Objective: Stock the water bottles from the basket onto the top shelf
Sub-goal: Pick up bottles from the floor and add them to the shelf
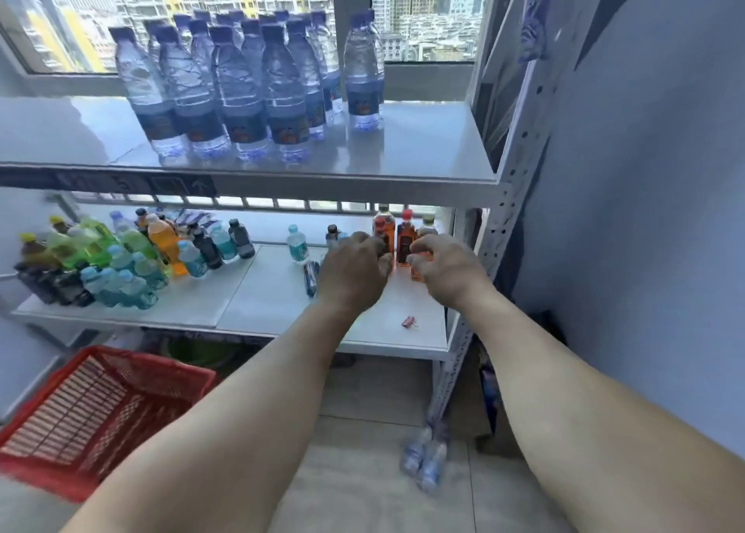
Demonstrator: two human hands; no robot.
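Observation:
Several clear water bottles [242, 89] with blue caps and dark labels stand packed together on the top shelf [423, 157]. One more bottle [363, 73] stands a little apart to their right. The red plastic basket [100, 411] sits on the floor at lower left, and no bottles show inside it. My left hand [354, 274] and my right hand [447, 270] reach forward side by side in front of the lower shelf. Their fingers are loosely curled and hold nothing.
The lower shelf [282, 298] carries several coloured drink bottles at the left [121, 258] and red-orange bottles [403, 238] just behind my hands. A few water bottles [427, 456] lie on the floor by the white shelf post [504, 230]. A window is behind the shelf.

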